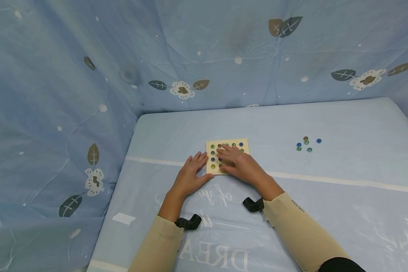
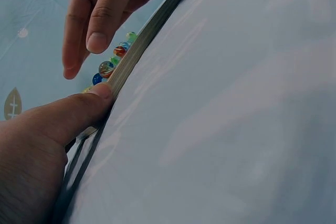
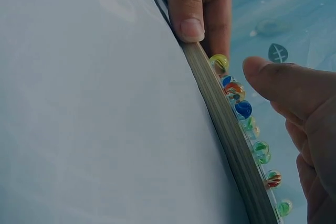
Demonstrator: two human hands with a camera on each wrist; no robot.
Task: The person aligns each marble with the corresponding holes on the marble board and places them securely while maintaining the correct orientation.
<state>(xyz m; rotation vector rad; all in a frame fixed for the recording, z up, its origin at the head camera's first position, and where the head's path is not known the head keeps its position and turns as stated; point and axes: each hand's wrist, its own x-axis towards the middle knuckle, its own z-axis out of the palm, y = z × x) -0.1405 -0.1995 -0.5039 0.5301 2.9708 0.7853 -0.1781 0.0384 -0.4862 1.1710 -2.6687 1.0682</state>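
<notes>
A square pale wooden board [image 1: 209, 172] bears rows of coloured glass marbles, among them a blue marble [image 3: 243, 109] and an orange-swirled marble [image 3: 234, 93]. My left hand [image 1: 189, 179] rests at the board's near left corner, its straight fingers along the left side and its thumb [image 2: 100, 94] against the near edge. Over the board's right part is my right hand [image 1: 243, 166], palm down with extended fingers, hiding several marbles beneath it. Its thumb [image 3: 281, 80] stands apart from the marbles in the right wrist view, and no held object shows.
To the right of the board, several loose marbles [image 1: 306, 142] lie on the light blue tablecloth [image 1: 343, 158]. A patterned blue curtain [image 1: 224, 56] rises behind and to the left of the table. A white patch [image 1: 124, 218] marks the cloth at the left.
</notes>
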